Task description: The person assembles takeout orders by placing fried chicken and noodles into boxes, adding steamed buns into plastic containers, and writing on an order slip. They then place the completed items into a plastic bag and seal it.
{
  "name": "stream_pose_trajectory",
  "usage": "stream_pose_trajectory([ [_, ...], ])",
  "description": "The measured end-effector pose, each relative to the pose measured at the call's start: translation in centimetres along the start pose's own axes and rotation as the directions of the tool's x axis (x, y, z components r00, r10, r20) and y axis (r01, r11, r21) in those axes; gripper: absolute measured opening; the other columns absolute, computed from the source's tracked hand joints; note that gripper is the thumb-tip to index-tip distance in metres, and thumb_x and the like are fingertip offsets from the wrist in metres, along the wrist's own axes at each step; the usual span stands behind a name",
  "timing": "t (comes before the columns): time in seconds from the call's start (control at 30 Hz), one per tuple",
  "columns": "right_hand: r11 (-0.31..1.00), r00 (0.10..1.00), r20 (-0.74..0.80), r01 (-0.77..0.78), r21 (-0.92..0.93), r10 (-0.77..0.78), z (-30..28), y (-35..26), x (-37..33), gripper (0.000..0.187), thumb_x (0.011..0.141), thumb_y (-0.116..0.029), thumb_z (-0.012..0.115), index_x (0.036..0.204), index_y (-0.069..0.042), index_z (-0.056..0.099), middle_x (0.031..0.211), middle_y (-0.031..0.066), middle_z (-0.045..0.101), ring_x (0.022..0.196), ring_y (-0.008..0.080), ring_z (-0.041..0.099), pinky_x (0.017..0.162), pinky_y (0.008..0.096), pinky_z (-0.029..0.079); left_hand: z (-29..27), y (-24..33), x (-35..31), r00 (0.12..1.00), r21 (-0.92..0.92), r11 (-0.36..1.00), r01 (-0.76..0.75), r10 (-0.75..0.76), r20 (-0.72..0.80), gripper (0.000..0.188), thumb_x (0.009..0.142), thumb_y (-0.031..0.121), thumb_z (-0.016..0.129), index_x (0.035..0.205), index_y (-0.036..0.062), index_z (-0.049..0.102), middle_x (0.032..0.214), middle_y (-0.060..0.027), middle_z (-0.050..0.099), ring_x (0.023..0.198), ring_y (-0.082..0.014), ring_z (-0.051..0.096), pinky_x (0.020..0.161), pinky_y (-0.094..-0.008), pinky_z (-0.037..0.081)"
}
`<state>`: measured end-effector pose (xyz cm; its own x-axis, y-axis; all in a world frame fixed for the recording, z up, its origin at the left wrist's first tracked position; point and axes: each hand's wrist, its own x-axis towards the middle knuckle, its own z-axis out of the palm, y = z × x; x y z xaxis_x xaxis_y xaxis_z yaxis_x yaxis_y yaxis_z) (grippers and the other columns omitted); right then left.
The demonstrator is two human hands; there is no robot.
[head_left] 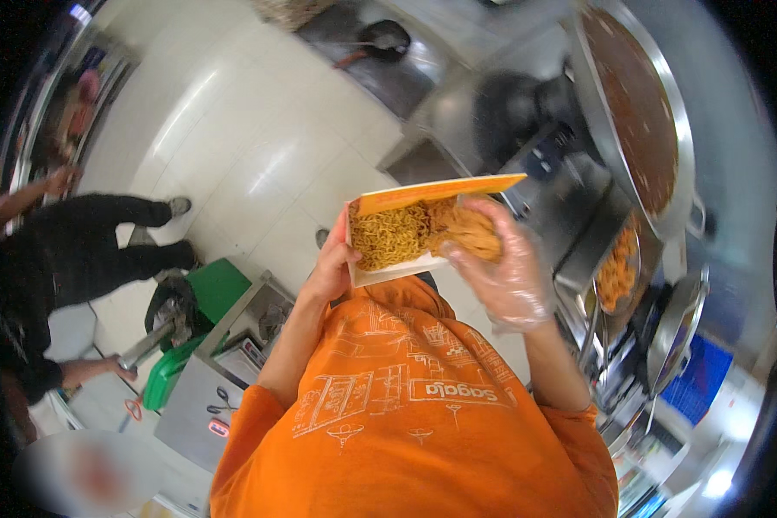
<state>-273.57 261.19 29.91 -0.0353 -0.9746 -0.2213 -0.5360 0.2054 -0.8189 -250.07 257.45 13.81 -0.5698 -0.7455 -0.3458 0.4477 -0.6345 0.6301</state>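
A takeaway box (393, 274) of white and yellow card is held up in front of my orange shirt, its yellow lid (436, 192) raised along the far side. My left hand (330, 266) grips its left end, bare, thumb over the rim. Thin yellow-brown noodles (390, 237) fill the left part of the box. In its right part lies golden-brown fried food (470, 235), whose exact kind I cannot make out. Around that food curls my right hand (511, 274), in a clear plastic glove, thumb on the near side and fingers on the far side.
At right stand a large pan of brown sauce (634, 112), a bowl of orange fried pieces (617, 268) and a metal pan (675, 332). A dark wok (384, 41) sits farther off. On the left are a person in black (69, 246), a green bin (217, 289) and scissors (223, 399) on a counter.
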Motion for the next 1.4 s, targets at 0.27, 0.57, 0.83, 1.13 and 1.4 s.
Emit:
stream_pose_trajectory([
  [0.27, 0.892, 0.962, 0.092, 0.272, -0.360, -0.256, 12.8, -6.5, 13.5, 0.054, 0.083, -0.011, 0.076, 0.132, -0.004, 0.054, 0.126, 0.0206, 0.062, 0.112, 0.0393, 0.061, 0.093, 0.0467, 0.049, -12.4, 9.8, 0.8, 0.953, -0.103, 0.979, -0.175, 0.142, -0.268, 0.097, 0.065, 0.012, 0.049, 0.158, 0.0058, 0.021, 0.152, -0.0105, 0.039, 0.141, -0.0248, 0.039, 0.117, -0.0379, 0.032],
  [0.57, 0.890, 0.916, -0.002, 0.389, -0.239, -0.401, 24.8, -14.1, 37.8, 0.035, 0.079, -0.016, 0.082, 0.109, -0.007, 0.069, 0.111, 0.0139, 0.059, 0.102, 0.0335, 0.059, 0.087, 0.0442, 0.049, -28.4, 27.1, 10.1, 0.902, -0.128, 0.935, -0.331, 0.274, -0.333, 0.094, 0.067, 0.017, 0.049, 0.156, 0.0025, 0.023, 0.152, -0.0135, 0.040, 0.139, -0.0268, 0.043, 0.115, -0.0408, 0.038],
  [0.83, 0.791, 0.834, 0.133, 0.551, -0.266, -0.536, 33.1, -30.5, 64.1, 0.032, 0.077, -0.018, 0.078, 0.108, -0.011, 0.073, 0.101, 0.0163, 0.059, 0.094, 0.0345, 0.058, 0.082, 0.0454, 0.049, -40.3, 48.8, 17.7, 0.823, -0.160, 0.869, -0.469, 0.364, -0.437, 0.089, 0.070, 0.019, 0.050, 0.153, 0.0009, 0.026, 0.149, -0.0146, 0.043, 0.136, -0.0276, 0.045, 0.112, -0.0410, 0.041],
  [1.13, 0.556, 0.635, 0.562, 0.760, -0.336, -0.529, 42.8, -46.7, 97.7, 0.053, 0.076, -0.046, 0.081, 0.110, -0.007, 0.072, 0.101, 0.0214, 0.064, 0.094, 0.0387, 0.062, 0.085, 0.0475, 0.049, -59.1, 71.6, 30.9, 0.661, -0.253, 0.692, -0.677, 0.420, -0.622, 0.076, 0.074, 0.021, 0.051, 0.146, -0.0001, 0.037, 0.137, -0.0147, 0.052, 0.127, -0.0294, 0.053, 0.108, -0.0432, 0.044],
  [1.4, 0.718, 0.790, 0.386, 0.603, -0.347, -0.477, 48.9, -60.5, 122.8, 0.053, 0.074, -0.036, 0.084, 0.112, -0.003, 0.069, 0.110, 0.0196, 0.067, 0.101, 0.0385, 0.063, 0.089, 0.0445, 0.051, -72.7, 101.1, 43.8, 0.728, -0.081, 0.789, -0.609, 0.516, -0.451, 0.085, 0.071, 0.021, 0.050, 0.151, 0.0008, 0.030, 0.146, -0.0155, 0.045, 0.135, -0.0287, 0.046, 0.112, -0.0428, 0.040],
])
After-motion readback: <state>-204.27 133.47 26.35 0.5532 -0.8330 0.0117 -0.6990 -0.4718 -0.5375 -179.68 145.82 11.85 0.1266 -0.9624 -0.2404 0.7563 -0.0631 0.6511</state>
